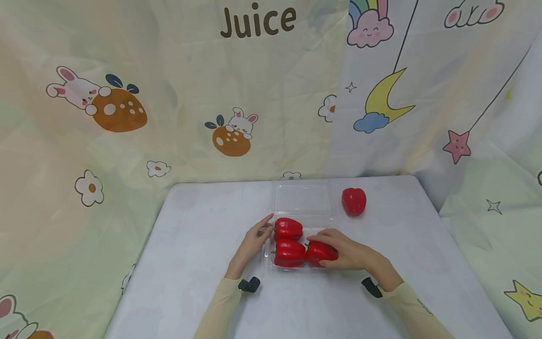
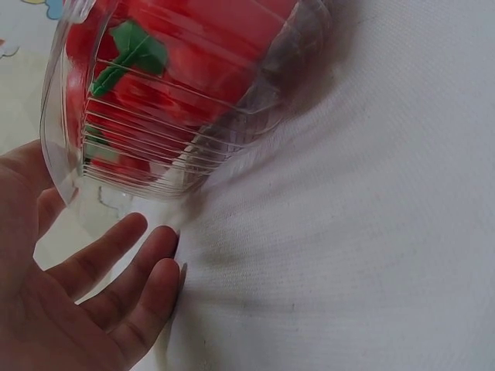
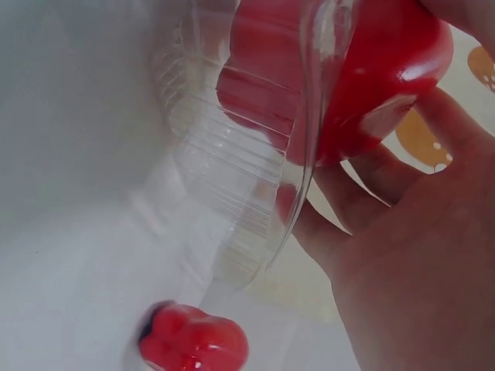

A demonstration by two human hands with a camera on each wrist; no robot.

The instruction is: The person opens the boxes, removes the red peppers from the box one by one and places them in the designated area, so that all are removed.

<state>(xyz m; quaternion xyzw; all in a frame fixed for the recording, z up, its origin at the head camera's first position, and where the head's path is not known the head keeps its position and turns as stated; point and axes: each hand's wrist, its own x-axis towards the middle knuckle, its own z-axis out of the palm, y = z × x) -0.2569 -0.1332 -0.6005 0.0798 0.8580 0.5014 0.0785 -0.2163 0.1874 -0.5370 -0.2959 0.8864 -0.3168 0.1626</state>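
A clear plastic clamshell box [image 2: 155, 174] stands on the white table with its lid [image 1: 302, 197] folded back. Inside lie two red bell peppers, a rear one [image 1: 289, 228] and a front left one [image 1: 290, 253], green stems toward the left. At the front right of the box my right hand [image 1: 345, 249] grips a third bell pepper [image 3: 379, 77], fingers over its far side and thumb on its near side. My left hand [image 1: 254, 241] is at the box's left wall, fingers extended and fingertips near the rim, holding nothing.
Another red bell pepper [image 1: 354, 202] sits on the table [image 1: 203, 226] at the back right, beside the lid. A patterned cloth [image 1: 178, 94] hangs behind the table. Dark wrist cameras are strapped at both cuffs.
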